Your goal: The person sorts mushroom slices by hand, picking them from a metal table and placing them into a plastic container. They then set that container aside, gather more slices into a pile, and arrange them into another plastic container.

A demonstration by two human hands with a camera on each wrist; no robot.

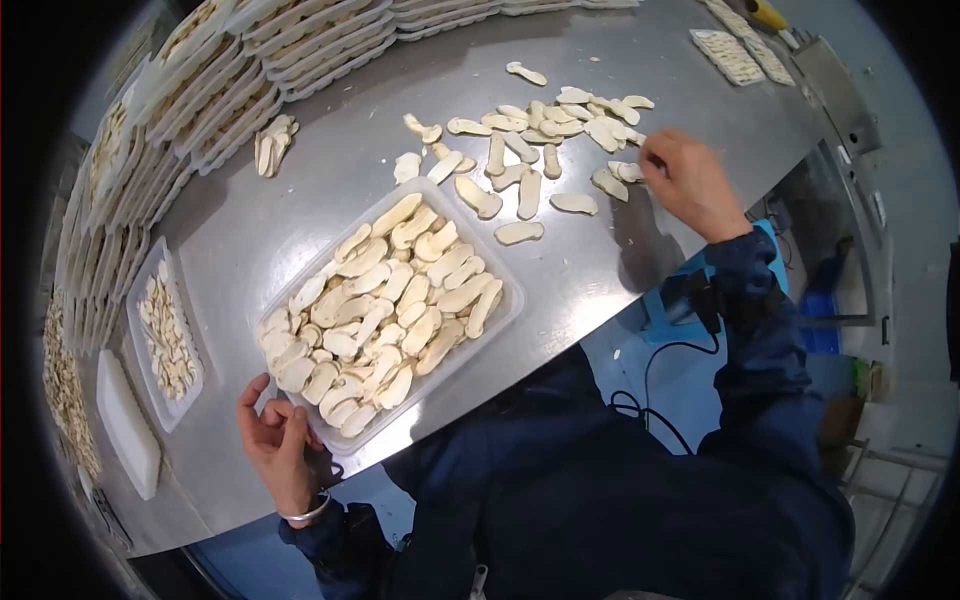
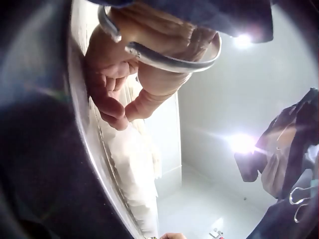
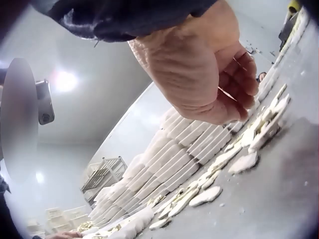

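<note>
A translucent tray (image 1: 517, 300) filled with pale mushroom slices (image 1: 385, 310) sits near the table's front edge. Beside its lower-left corner is the left hand (image 1: 278, 450), thumb and fingers loosely bent; in the left wrist view this hand (image 2: 134, 69) shows its thumb tip close to the fingertips, with nothing visibly held. Loose slices (image 1: 529, 193) lie spread behind and right of the tray. At their right end the right hand (image 1: 692, 185) hovers with bent fingers close to a few slices (image 1: 610, 184). The right wrist view shows that hand (image 3: 199, 74) with nothing visible in its fingers.
Stacked trays of slices (image 1: 320, 50) line the back and left. A smaller tray of pieces (image 1: 168, 340) and a white empty-looking tray or lid (image 1: 128, 425) stand at left. A small bunch of slices (image 1: 273, 146) lies behind the large tray. Filled packs (image 1: 727, 57) are at back right.
</note>
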